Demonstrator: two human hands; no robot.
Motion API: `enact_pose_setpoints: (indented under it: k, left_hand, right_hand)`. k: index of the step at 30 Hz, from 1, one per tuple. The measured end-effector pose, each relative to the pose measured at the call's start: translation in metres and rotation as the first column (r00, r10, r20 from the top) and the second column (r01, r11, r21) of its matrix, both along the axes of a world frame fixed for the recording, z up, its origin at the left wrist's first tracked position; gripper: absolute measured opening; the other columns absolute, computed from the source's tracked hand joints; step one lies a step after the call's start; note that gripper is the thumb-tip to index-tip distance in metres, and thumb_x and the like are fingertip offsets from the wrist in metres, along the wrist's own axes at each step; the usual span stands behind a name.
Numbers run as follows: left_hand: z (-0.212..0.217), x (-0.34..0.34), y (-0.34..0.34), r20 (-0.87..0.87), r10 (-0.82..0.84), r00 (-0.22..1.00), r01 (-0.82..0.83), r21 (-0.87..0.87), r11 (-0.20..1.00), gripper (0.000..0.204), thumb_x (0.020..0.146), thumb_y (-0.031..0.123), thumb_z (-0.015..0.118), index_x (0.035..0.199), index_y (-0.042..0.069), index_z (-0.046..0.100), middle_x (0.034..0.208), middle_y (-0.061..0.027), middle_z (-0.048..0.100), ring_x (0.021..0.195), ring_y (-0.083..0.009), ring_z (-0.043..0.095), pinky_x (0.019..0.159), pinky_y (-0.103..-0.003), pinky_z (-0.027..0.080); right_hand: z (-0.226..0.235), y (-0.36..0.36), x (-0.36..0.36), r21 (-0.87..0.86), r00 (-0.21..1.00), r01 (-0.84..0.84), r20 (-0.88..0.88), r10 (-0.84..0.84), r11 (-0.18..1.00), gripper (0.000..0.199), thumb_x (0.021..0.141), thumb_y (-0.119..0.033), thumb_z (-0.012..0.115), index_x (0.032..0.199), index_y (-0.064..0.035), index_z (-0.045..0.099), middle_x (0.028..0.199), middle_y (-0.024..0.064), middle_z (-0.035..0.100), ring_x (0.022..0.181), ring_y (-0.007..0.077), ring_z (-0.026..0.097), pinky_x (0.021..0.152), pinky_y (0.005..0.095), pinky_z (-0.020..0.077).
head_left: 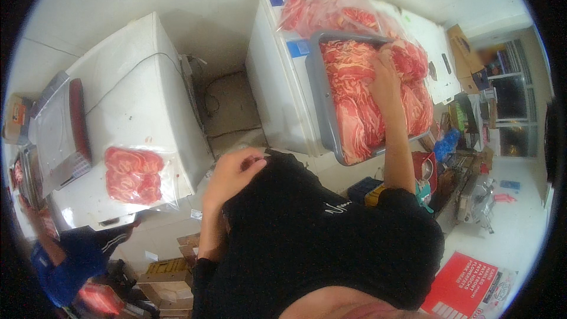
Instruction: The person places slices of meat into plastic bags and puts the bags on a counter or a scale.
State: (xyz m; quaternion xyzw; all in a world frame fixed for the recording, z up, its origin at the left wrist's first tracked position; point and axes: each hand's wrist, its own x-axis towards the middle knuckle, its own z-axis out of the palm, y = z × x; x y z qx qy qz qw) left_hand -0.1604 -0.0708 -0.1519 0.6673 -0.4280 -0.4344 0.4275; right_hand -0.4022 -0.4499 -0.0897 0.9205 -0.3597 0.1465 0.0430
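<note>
A grey tray filled with thin slices of red, fat-streaked raw meat rests tilted on the white chest freezer at the right. My right hand reaches into its far part, fingers pressed together on the sliced meat; the fingertips are partly hidden among the slices. Close to my waist, against the black shirt, my left hand has its fingers curled in, with nothing visible in them. Behind the tray lie clear plastic bags of sliced meat.
On the left white freezer lie a flat clear pack of meat slices, a cable and a white box. Another person in blue is at lower left. Cardboard boxes stand below. Shelves and a red sign are at the right.
</note>
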Motion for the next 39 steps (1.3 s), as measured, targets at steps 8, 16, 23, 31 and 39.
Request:
enact_pose_setpoints:
  k: [8,16,23,31,39]
  left_hand:
    - [-0.011,-0.002,-0.008,0.060,-0.021,0.998,0.026,-0.068,0.997,0.023,0.096,0.023,0.076,0.109,0.004,0.074,0.083,-0.0082,0.073,0.069,-0.0161,0.064,0.066,-0.032,0.051]
    - [-0.006,-0.004,-0.014,0.092,-0.068,0.993,0.072,-0.048,0.996,0.025,0.095,0.024,0.076,0.110,0.004,0.074,0.082,-0.0095,0.071,0.071,-0.0203,0.065,0.068,-0.034,0.052]
    - [-0.010,-0.005,-0.012,0.062,-0.077,0.995,0.078,-0.018,0.997,0.026,0.095,0.026,0.075,0.111,0.005,0.072,0.084,-0.0122,0.070,0.075,-0.0242,0.067,0.070,-0.037,0.053]
    - [-0.011,-0.006,-0.018,0.105,-0.104,0.989,0.109,-0.041,0.993,0.027,0.096,0.026,0.076,0.112,0.005,0.073,0.083,-0.0097,0.071,0.072,-0.0199,0.065,0.070,-0.036,0.054]
    - [0.000,-0.001,-0.028,0.089,-0.218,0.972,0.220,-0.018,0.975,0.027,0.095,0.027,0.075,0.114,0.006,0.073,0.083,-0.0089,0.069,0.071,-0.0182,0.063,0.067,-0.034,0.051]
  right_hand:
    - [0.000,0.003,-0.005,-0.043,0.993,-0.084,0.078,0.087,0.996,0.056,0.076,-0.007,0.084,0.127,-0.0038,0.064,0.137,0.0184,0.060,0.130,0.0404,0.054,0.112,0.0475,0.0446]
    - [-0.007,-0.014,-0.015,-0.013,0.975,-0.222,0.019,0.222,0.975,0.036,0.080,-0.010,0.082,0.111,-0.0022,0.066,0.131,0.0135,0.063,0.125,0.0375,0.056,0.103,0.0460,0.0494]
    - [0.006,0.017,-0.021,0.392,0.980,0.027,0.170,-0.101,0.920,0.039,0.081,-0.007,0.081,0.118,-0.0017,0.069,0.118,0.0185,0.072,0.108,0.0346,0.069,0.095,0.0400,0.0536]
    - [0.054,0.030,-0.023,0.499,0.995,0.072,0.025,-0.098,0.863,0.045,0.084,-0.004,0.075,0.128,-0.0005,0.070,0.115,0.0157,0.077,0.107,0.0254,0.072,0.096,0.0363,0.0538]
    - [0.112,-0.002,-0.049,0.849,0.807,-0.241,0.444,-0.389,0.470,0.035,0.097,-0.016,0.070,0.126,0.0043,0.070,0.114,0.0068,0.076,0.100,0.0142,0.072,0.090,0.0277,0.0561]
